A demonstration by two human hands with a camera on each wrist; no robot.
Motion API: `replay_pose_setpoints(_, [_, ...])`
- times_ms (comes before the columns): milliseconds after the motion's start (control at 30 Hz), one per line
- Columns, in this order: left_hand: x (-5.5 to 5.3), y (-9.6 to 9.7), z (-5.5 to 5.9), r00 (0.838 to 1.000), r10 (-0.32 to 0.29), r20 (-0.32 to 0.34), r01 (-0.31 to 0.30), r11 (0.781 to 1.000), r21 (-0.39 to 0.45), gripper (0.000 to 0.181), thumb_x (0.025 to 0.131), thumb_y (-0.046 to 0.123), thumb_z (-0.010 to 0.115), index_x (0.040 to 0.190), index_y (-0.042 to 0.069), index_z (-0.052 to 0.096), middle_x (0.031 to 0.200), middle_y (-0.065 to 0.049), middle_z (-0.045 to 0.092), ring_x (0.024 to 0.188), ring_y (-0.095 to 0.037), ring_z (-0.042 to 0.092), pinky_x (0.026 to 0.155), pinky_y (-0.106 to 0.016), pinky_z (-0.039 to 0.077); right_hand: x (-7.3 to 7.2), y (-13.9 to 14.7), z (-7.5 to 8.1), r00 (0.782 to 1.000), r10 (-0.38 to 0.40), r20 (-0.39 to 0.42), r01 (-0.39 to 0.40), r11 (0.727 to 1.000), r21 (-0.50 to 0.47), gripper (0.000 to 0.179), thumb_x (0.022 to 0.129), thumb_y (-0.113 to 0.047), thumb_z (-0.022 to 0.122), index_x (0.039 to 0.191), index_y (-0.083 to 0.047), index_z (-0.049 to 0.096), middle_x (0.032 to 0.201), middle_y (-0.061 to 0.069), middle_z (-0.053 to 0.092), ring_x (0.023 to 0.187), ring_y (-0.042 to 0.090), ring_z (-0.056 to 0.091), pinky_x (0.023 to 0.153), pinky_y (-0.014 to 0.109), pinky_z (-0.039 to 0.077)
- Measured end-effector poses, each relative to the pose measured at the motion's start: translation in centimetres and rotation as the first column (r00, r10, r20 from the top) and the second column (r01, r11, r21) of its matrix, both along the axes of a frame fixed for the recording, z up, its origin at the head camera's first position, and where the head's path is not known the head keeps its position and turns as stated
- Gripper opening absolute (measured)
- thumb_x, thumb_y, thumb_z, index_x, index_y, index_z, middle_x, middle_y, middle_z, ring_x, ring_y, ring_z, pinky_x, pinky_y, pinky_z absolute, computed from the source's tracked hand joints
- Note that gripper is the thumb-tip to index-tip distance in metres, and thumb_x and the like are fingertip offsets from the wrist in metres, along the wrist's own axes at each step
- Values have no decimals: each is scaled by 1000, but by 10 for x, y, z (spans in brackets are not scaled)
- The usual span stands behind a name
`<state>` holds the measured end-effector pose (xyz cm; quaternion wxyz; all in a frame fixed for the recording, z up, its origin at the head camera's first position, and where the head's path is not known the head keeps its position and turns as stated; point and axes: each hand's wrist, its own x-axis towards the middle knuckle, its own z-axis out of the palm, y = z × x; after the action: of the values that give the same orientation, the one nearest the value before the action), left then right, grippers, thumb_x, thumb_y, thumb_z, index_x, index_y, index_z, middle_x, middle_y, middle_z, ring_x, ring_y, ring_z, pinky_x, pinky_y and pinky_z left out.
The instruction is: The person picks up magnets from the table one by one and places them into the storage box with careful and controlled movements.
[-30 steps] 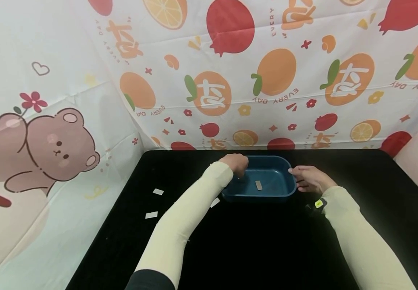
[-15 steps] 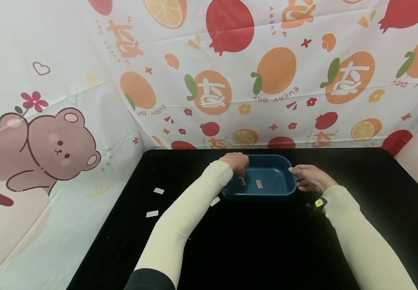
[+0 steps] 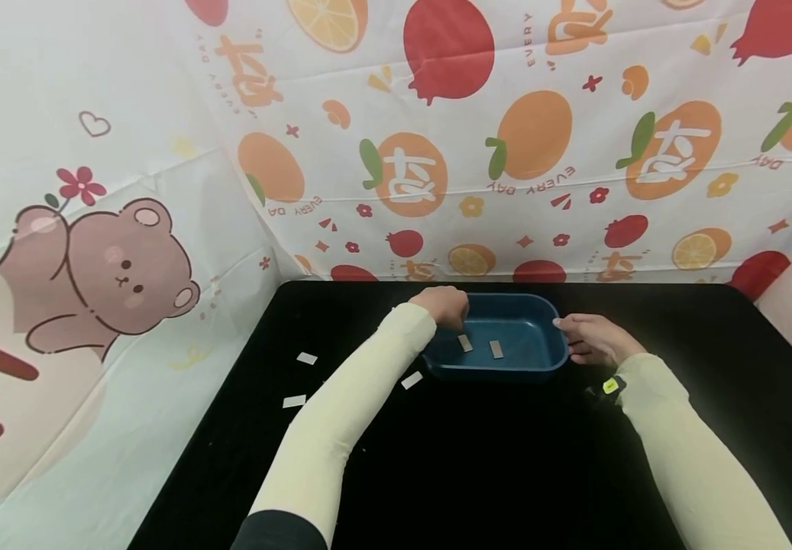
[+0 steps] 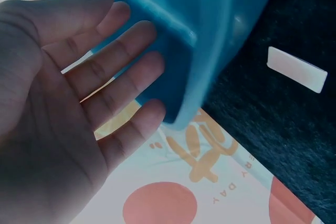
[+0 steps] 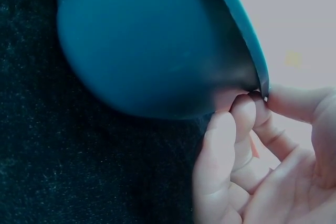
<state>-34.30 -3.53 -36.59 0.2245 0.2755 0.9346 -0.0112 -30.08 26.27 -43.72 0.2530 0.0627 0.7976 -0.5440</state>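
My left hand (image 3: 442, 305) is over the left end of a blue plastic tray (image 3: 505, 373). In the left wrist view, its fingers are loosely bent and the palm holds nothing. Two small flat rectangular pieces lie on the tray floor: one piece (image 3: 465, 343) just below the left hand, another piece (image 3: 496, 349) nearer the middle. At the right end, my right hand (image 3: 595, 338) pinches the tray's rim; the right wrist view has the thumb (image 5: 294, 102) on one side and bent fingers (image 5: 220, 140) under the other.
Several similar pale pieces lie on the black table (image 3: 492, 458): a piece (image 3: 412, 380) before the tray, a piece (image 3: 307, 357) and a piece (image 3: 294, 401) farther left. A fruit-printed cloth (image 3: 464, 153) hangs behind the table, with a bear-printed cloth (image 3: 130, 267) on the left.
A second piece now lies in the tray's left part, where the left hand let it go. That hand has drawn slightly back toward the left. The right hand keeps its pinch.
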Motion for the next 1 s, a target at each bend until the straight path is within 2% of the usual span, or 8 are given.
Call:
replay_pose_setpoints(267, [-1, -5, 2, 999, 9, -33, -8, 1000, 9, 32, 94, 11, 57, 63, 16, 57, 55, 4, 35, 51, -12, 32, 47, -25, 27, -1, 1, 0, 1000, -3, 8, 3, 1000, 1, 47, 97, -52, 54, 122, -12, 57, 97, 1, 62, 82, 14, 63, 76, 26, 58])
replay_pose_setpoints(433, [-1, -9, 6, 998, -10, -64, 13, 999, 49, 29, 95, 10, 56, 66, 16, 59, 56, 4, 36, 52, -12, 31, 48, -26, 28, -1, 1, 0, 1000, 2, 9, -2, 1000, -4, 44, 97, -52, 55, 118, -13, 59, 95, 0, 62, 81, 14, 63, 76, 26, 58])
replay_pose_setpoints(500, [0, -12, 8, 997, -8, -80, 14, 997, 75, 23, 95, 12, 56, 75, 14, 67, 60, 4, 44, 53, -11, 37, 51, -25, 33, -1, 1, 0, 1000, 4, 8, -4, 1000, -5, 44, 98, -52, 55, 117, -13, 59, 95, 0, 62, 81, 13, 63, 75, 26, 58])
replay_pose_setpoints(567, [1, -15, 10, 995, 0, -96, 9, 995, 96, 18, 97, 14, 57, 90, 13, 74, 68, 4, 55, 58, -11, 47, 55, -25, 41, -1, 0, -1, 1000, 2, 7, -2, 1000, -4, 44, 98, -52, 55, 118, -13, 58, 95, 0, 62, 80, 13, 63, 75, 26, 58])
replay_pose_setpoints(667, [2, -20, 13, 992, 11, -126, 3, 994, 110, 21, 98, 18, 58, 108, 12, 75, 87, 2, 69, 72, -13, 60, 67, -29, 52, 0, -1, 0, 1000, -6, 6, 6, 1000, 2, 45, 98, -52, 55, 119, -12, 58, 95, 0, 62, 81, 13, 64, 76, 26, 58])
replay_pose_setpoints(767, [4, -24, 16, 989, 17, -145, -1, 994, 107, 21, 99, 20, 58, 109, 13, 75, 95, -1, 72, 80, -16, 63, 73, -31, 56, 0, -1, 1, 1000, -10, 7, 10, 1000, 6, 46, 98, -51, 55, 121, -11, 57, 96, 0, 62, 81, 13, 64, 76, 26, 59])
replay_pose_setpoints(1000, [5, -32, 16, 986, 17, -165, 1, 995, 104, 19, 99, 21, 58, 106, 14, 74, 93, -1, 72, 79, -15, 62, 74, -31, 55, 2, -2, 1, 1000, -5, 9, 5, 1000, 4, 47, 98, -51, 53, 122, -11, 56, 96, 1, 62, 82, 13, 64, 76, 25, 58])
